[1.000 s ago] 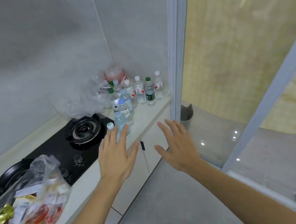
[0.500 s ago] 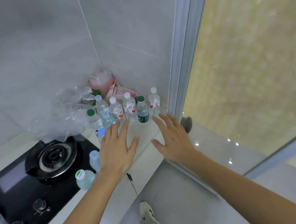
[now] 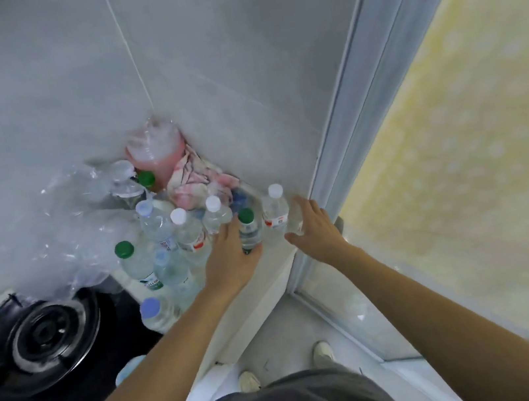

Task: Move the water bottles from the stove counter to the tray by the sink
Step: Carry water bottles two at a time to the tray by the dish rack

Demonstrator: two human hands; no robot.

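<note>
Several small water bottles stand clustered in the counter (image 3: 275, 269) corner right of the stove. My left hand (image 3: 231, 259) curls around a green-capped bottle (image 3: 249, 234), fingers on its left, thumb at its base. My right hand (image 3: 318, 231) wraps a white-capped bottle with a red label (image 3: 275, 214) from the right, next to the door frame. Both bottles still stand on the counter. Other bottles, such as a white-capped one (image 3: 188, 233), another green-capped one (image 3: 136, 265) and a blue-capped one (image 3: 156, 312), stand to the left. No tray or sink shows.
A gas burner (image 3: 46, 339) on the black hob sits at the lower left. Crumpled clear plastic (image 3: 76, 223), a pink container (image 3: 157, 155) and a pink-white cloth (image 3: 194, 180) fill the corner behind the bottles. A sliding door frame (image 3: 347, 118) borders the counter on the right.
I have stepped closer to the corner. Both hands, open and hovering before, have reached forward and closed around two bottles at the right of the cluster.
</note>
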